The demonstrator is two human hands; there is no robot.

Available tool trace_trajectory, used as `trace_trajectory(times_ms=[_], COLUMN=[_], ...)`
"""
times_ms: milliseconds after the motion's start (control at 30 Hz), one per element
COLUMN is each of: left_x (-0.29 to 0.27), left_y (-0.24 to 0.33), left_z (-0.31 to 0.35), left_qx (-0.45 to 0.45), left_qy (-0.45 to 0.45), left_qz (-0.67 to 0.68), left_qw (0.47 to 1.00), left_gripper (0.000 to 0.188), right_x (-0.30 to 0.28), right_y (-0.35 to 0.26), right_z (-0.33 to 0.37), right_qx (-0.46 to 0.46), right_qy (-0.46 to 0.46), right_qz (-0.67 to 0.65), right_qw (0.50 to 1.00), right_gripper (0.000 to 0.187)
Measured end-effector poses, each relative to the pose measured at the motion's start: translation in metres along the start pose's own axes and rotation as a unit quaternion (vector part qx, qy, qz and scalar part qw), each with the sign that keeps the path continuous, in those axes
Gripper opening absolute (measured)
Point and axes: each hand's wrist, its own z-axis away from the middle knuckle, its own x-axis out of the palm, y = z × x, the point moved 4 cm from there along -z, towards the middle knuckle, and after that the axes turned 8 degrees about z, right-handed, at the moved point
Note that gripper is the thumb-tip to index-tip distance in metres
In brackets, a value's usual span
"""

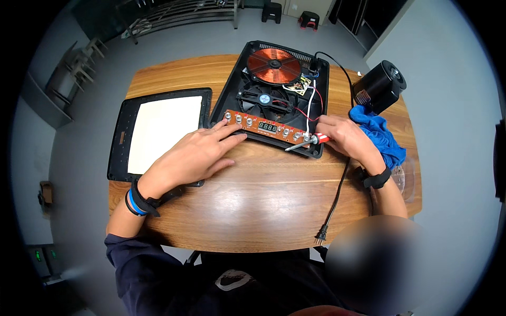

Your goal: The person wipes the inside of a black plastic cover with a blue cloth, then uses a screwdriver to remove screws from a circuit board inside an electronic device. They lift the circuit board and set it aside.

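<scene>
Grey floor (84,200), pale wall (432,47) at right, glossy wooden table (263,226), metal rack (235,17), two dark stools (271,12)

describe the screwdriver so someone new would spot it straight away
On the wooden table, find the open black casing with the round copper coil. At the casing's near right corner, the person's right grip holds the screwdriver. Its red-and-white handle and slim metal shaft, pointing left, set it apart from the flat orange circuit board nearby.
</scene>
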Motion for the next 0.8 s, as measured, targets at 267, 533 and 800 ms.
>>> trace_trajectory(times_ms=[267,533,800], left_x=[-0.031,-0.051,-0.046], left_y=[-0.019,-0.035,-0.037], left_z=[-0.008,-0.018,-0.021], left_qx=[-0.055,-0.06,-0.047], left_qy=[-0.022,-0.041,-0.005], left_qz=[0.076,0.065,0.033], left_qw=[0.995,0.995,0.998], left_gripper=[0.059,0.031,0.021], right_x=[-0.015,-0.034,-0.033], right_y=[-0.041,-0.054,0.069], right_z=[0.003,0.003,0.015], right_qx=[0.042,0.011,0.21], right_qy=[-0.067,-0.077,0.025], right_qz=[-0.025,-0.118,-0.004], right_qw=[0.997,0.99,0.977], right_gripper=[0.02,0.02,0.042])
